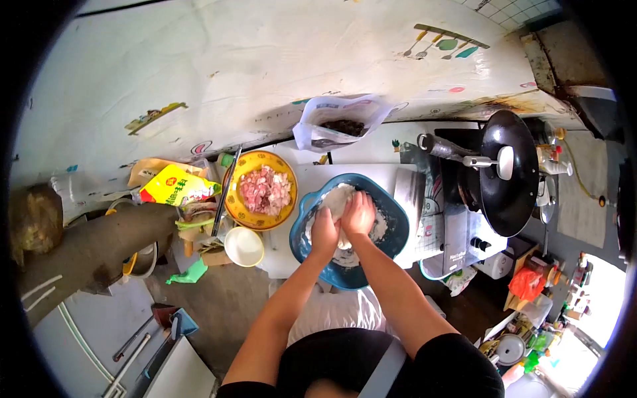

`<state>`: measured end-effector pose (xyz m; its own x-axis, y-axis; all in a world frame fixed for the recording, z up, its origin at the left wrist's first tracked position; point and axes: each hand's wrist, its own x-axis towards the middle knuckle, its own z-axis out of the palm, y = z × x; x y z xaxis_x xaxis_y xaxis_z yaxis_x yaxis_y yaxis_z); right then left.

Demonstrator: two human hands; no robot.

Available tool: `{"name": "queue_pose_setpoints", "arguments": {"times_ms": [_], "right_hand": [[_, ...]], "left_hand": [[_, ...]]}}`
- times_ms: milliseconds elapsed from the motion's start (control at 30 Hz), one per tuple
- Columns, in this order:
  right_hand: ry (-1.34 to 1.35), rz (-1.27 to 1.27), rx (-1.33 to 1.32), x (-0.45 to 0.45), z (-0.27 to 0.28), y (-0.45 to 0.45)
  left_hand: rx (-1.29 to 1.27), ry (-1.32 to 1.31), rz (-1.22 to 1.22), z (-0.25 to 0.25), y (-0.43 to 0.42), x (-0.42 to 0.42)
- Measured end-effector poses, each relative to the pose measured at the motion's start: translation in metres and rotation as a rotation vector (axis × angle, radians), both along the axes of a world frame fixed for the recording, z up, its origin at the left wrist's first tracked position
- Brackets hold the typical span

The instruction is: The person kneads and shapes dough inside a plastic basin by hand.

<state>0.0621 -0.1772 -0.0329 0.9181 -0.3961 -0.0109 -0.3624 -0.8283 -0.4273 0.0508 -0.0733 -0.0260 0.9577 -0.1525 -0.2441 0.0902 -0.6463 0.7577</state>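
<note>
Both of my hands are inside a blue basin holding white flour and a pale lump of dough. My left hand curves around the left side of the dough, its thumb pointing up. Against the right side presses my right hand, its fingers held together and dusted white. The palms and much of the dough are hidden beneath the hands. Left of the basin stands a yellow patterned bowl with chopped raw meat. A long dark utensil, perhaps chopsticks, rests along that bowl's left rim.
A small white bowl sits near the counter's front edge, by a yellow seasoning packet. An opened plastic bag with dark contents stands behind the basin. To the right, a black wok with a ladle is on the stove.
</note>
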Motion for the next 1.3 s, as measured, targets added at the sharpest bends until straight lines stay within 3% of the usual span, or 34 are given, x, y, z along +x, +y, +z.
{"name": "queue_pose_setpoints", "arguments": {"times_ms": [233,333,433,533,600,667,733,767,867,900,967,1033,1167,1300], "right_hand": [[-0.055,0.004,0.05,-0.002,0.002,-0.006],[0.009,-0.176,0.292,-0.006,0.017,-0.014],[0.005,-0.315,0.573,-0.017,0.035,-0.027],[-0.03,-0.322,0.571,-0.04,0.063,-0.025],[-0.041,-0.308,0.386,-0.06,0.055,-0.021],[-0.133,-0.35,0.244,-0.076,0.062,-0.001],[-0.229,-0.22,0.19,-0.086,0.056,0.014],[-0.163,-0.198,0.147,-0.09,0.058,0.021],[-0.163,-0.113,0.023,-0.087,0.046,0.025],[-0.163,-0.106,-0.004,-0.086,0.043,0.026],[-0.166,-0.088,-0.062,-0.08,0.037,0.023],[-0.129,-0.153,-0.058,-0.074,0.029,0.019],[-0.03,-0.202,0.001,-0.061,0.016,0.002],[-0.05,-0.178,0.018,-0.049,0.008,-0.01]], "left_hand": [[-0.061,-0.145,0.052,0.002,0.006,-0.042],[-0.311,0.366,0.136,-0.013,0.005,-0.045],[-0.462,0.465,0.202,-0.024,0.007,-0.041],[-0.606,0.603,0.226,-0.012,0.009,-0.037],[-0.647,0.699,0.229,0.006,0.008,-0.035],[-0.612,0.642,0.153,0.016,0.007,-0.034],[-0.634,0.535,-0.011,0.007,0.009,-0.032],[-0.603,0.316,0.04,0.008,0.004,-0.039],[-0.483,0.193,0.021,-0.012,0.005,-0.044],[-0.356,0.212,-0.043,0.002,0.009,-0.037],[-0.323,0.053,-0.035,-0.022,0.006,-0.041],[-0.233,-0.172,-0.025,-0.015,0.004,-0.044],[-0.238,0.05,-0.029,-0.022,-0.003,-0.035],[-0.131,-0.044,-0.052,-0.012,-0.017,-0.021]]}}
